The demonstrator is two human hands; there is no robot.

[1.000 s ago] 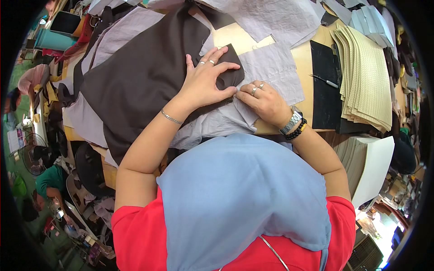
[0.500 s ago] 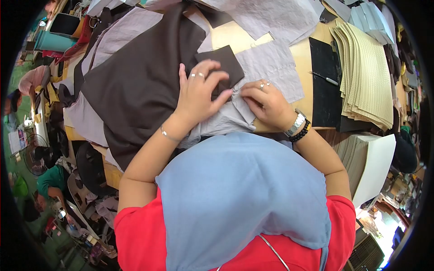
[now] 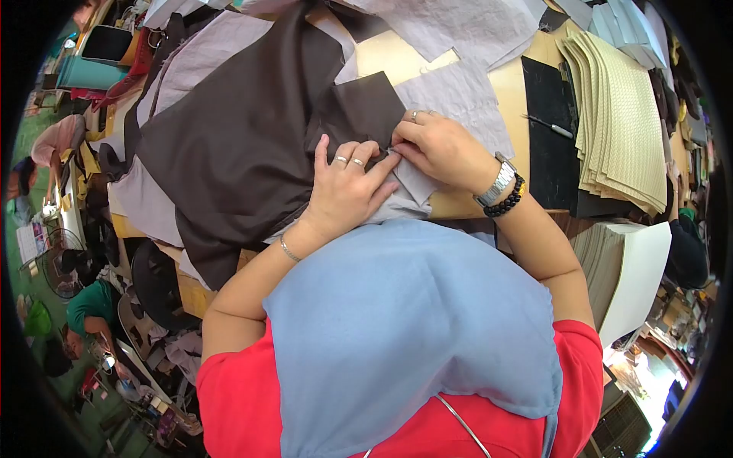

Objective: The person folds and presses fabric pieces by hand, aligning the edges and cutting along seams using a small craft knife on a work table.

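Observation:
A dark brown leather-like sheet [image 3: 229,130] drapes over the table, its lower edge gathered near my left hand. My left hand [image 3: 347,183] lies on the brown material with its fingers spread and fingertips pressing down; its index finger reaches toward my right hand. My right hand [image 3: 447,153] is closed in a pinch at the edge where a smaller dark brown piece [image 3: 370,99] meets thin grey lining fabric [image 3: 458,99]. What exactly lies between its fingertips is partly hidden. More grey fabric shows beneath both hands.
Right of my hands, a pen [image 3: 551,126] lies on a black board [image 3: 546,168]. Beyond are stacked cream textured sheets [image 3: 618,122] and a thick white stack [image 3: 630,267]. Grey fabric pieces [image 3: 466,27] cover the table's back. Other people work at the left, one in a green sleeve [image 3: 90,305].
My left hand has lowered onto the brown material, its fingers coming down. My right hand has moved slightly up and left. The small dark piece has shifted slightly up and left.

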